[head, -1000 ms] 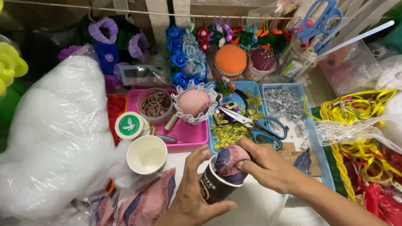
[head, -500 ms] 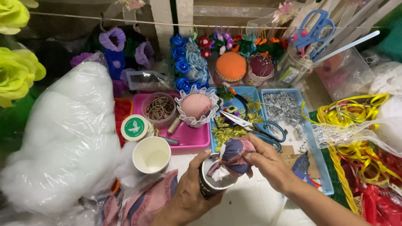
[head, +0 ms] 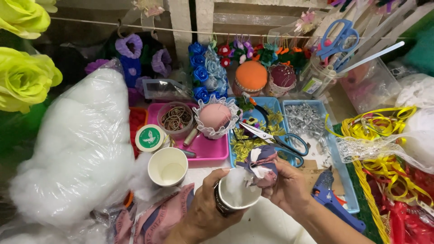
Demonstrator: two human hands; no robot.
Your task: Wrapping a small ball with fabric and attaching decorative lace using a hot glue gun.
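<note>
Gripping a small paper cup (head: pixel 236 193) from below, left hand (head: pixel 209 212) wraps fingers round its wall, cup mouth up, white stuffing visible inside. Right hand (head: pixel 289 187) closes on a fabric-wrapped ball (head: pixel 261 166), purple and pink cloth gathered with white filling poking out, held at the cup rim on its 2 o'clock side, touching or just above the rim; exact contact hard to tell. Both sit low centre over the surface (head: pixel 266 226).

Around: an empty paper cup (head: pixel 167 166) at 9 o'clock of the held cup, a round tape roll with green label (head: pixel 149 138) beyond it. Pink tray (head: pixel 205 149) at 11 o'clock holds a tub of rubber bands (head: pixel 175 118) and a finished pink pincushion with lace edge (head: pixel 215 116). Blue-handled scissors (head: pixel 275 138) lie at 1 o'clock on a blue tray (head: pixel 337 180), blue glue gun (head: pixel 332 201) at 3 o'clock. Big bag of white stuffing (head: pixel 77 149) at 9 to 10 o'clock. Yellow ribbon (head: pixel 379 149) far out at 3 o'clock.

Judgement: seating the ball well likely means keeping the gathered cloth ends pointing down into the cup, cup held steady and level, and pressing evenly so the dome sits centred and filling stays tucked.
</note>
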